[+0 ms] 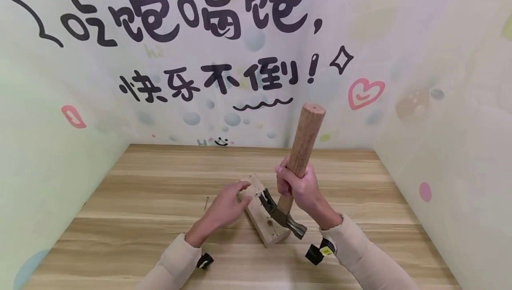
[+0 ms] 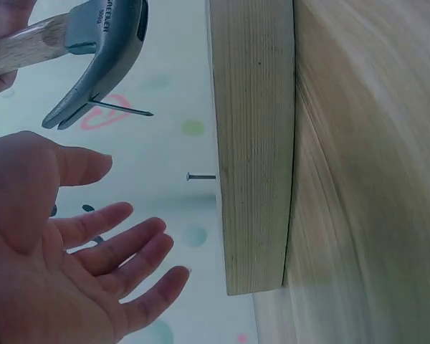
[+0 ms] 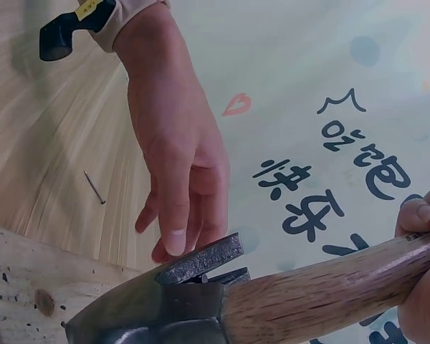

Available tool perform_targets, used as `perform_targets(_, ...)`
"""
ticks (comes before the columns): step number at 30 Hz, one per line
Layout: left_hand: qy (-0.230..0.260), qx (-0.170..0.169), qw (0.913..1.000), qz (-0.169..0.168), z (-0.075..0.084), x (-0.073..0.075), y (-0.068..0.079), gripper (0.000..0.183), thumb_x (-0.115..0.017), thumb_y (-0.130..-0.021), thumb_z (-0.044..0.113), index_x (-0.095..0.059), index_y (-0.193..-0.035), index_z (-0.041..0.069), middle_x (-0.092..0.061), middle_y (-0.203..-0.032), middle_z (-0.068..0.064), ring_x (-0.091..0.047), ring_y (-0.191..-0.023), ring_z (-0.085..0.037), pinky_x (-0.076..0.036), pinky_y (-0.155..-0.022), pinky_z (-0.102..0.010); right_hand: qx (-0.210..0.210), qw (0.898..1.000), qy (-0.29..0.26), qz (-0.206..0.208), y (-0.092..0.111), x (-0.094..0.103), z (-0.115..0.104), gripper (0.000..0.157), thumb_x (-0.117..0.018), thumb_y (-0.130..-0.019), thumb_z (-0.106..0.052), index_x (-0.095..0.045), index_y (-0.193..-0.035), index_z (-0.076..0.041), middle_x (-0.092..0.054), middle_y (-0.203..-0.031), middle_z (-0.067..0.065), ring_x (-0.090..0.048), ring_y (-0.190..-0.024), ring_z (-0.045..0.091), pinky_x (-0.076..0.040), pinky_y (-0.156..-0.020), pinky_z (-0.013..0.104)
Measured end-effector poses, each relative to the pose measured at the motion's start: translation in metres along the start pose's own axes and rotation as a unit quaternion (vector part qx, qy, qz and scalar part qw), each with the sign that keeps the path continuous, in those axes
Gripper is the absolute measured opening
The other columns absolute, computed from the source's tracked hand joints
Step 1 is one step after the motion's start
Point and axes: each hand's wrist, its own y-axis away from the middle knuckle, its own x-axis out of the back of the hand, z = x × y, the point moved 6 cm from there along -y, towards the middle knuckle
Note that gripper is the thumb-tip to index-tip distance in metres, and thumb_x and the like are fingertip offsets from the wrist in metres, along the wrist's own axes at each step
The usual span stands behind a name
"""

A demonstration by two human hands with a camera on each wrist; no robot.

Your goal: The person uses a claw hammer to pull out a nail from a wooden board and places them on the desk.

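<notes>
Hammer (image 1: 300, 162), grained wooden handle (image 1: 307, 134), thin nail (image 2: 122, 108) in curved claw (image 2: 100, 79), knotty block (image 1: 262, 219)

pale whitish back wall (image 1: 180, 54) is standing behind a light brown wood-grain tabletop (image 1: 140, 183); chunky black Chinese lettering (image 1: 219, 79) is sprawling across that wall, pink outlined heart (image 1: 366, 93) kinda sitting to the right; round blue-grey dots (image 1: 192, 118) are floating lower; pale, spotted side walls (image 1: 460, 148) are flanking everything; soft light's falling all over
</notes>
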Motion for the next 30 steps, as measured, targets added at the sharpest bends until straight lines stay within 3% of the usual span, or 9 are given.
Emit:
perform_targets(4,0.020,-0.025,0.9991,-0.029,0.005,-0.006,0.001,0.043,-0.063,-0.097,0.016,-0.055,-0.136,0.000,-0.060,-0.135,-0.016,-0.055,-0.126,-0.032,-0.042,-0.106,-0.048,0.005,1.000,-0.005,-0.007,-0.001,-0.002,-0.003,0.022,-0.045,-0.094,0.006,-0.040,-0.074,0.000,-0.034,-0.050,0.010,-0.030,-0.038,0.021,-0.023,-0.033,0.036)
perform_targets(7,0.022,-0.067,0.9965,-0.045,0.012,-0.011,0.001,0.037,-0.065,-0.095,0.014,-0.061,-0.130,0.001,-0.063,-0.132,-0.014,-0.057,-0.125,-0.031,-0.044,-0.105,-0.047,0.012,1.000,-0.008,-0.013,-0.001,-0.003,-0.005,0.021,-0.045,-0.094,0.006,-0.040,-0.075,0.000,-0.034,-0.050,0.011,-0.029,-0.038,0.022,-0.022,-0.033,0.036)
perform_targets(13,0.002,-0.155,0.9875,-0.029,0.025,-0.015,0.001,0.012,-0.070,-0.091,0.011,-0.070,-0.103,0.010,-0.073,-0.107,-0.004,-0.067,-0.105,-0.022,-0.051,-0.094,-0.041,0.017,1.000,-0.014,-0.018,-0.001,-0.006,-0.008,0.021,-0.044,-0.094,0.007,-0.040,-0.075,0.000,-0.033,-0.050,0.011,-0.028,-0.038,0.023,-0.023,-0.033,0.035)
perform_targets(16,-0.006,-0.167,0.9858,-0.011,0.026,-0.014,0.001,0.003,-0.071,-0.090,0.011,-0.069,-0.092,0.010,-0.073,-0.097,-0.002,-0.068,-0.092,-0.021,-0.054,-0.084,-0.039,0.015,1.000,-0.011,-0.017,-0.001,-0.007,-0.008,0.022,-0.044,-0.095,0.006,-0.040,-0.075,0.000,-0.033,-0.050,0.012,-0.029,-0.038,0.024,-0.024,-0.033,0.035)
perform_targets(21,-0.011,-0.180,0.9835,0.010,0.029,-0.012,0.002,0.011,-0.074,-0.087,0.009,-0.066,-0.080,0.011,-0.071,-0.083,0.001,-0.061,-0.073,-0.011,-0.052,-0.068,-0.029,0.017,1.000,-0.005,-0.019,0.000,-0.007,-0.008,0.023,-0.044,-0.095,0.006,-0.040,-0.074,-0.001,-0.033,-0.049,0.013,-0.029,-0.037,0.024,-0.025,-0.033,0.034)
perform_targets(25,-0.013,-0.189,0.9818,0.018,0.028,-0.012,0.002,0.013,-0.075,-0.086,0.008,-0.066,-0.077,0.012,-0.071,-0.081,0.002,-0.059,-0.072,-0.005,-0.052,-0.066,-0.026,0.019,1.000,-0.006,-0.021,0.001,-0.007,-0.006,0.022,-0.043,-0.095,0.007,-0.039,-0.075,-0.001,-0.033,-0.049,0.012,-0.030,-0.037,0.024,-0.025,-0.032,0.033)
perform_targets(30,-0.015,-0.194,0.9805,0.026,0.027,-0.013,0.003,0.011,-0.074,-0.086,0.005,-0.068,-0.078,0.010,-0.073,-0.083,0.000,-0.064,-0.075,-0.009,-0.056,-0.067,-0.031,0.016,1.000,0.001,-0.020,0.002,-0.007,-0.004,0.023,-0.045,-0.095,0.007,-0.039,-0.074,-0.001,-0.033,-0.049,0.012,-0.029,-0.037,0.025,-0.025,-0.032,0.034)
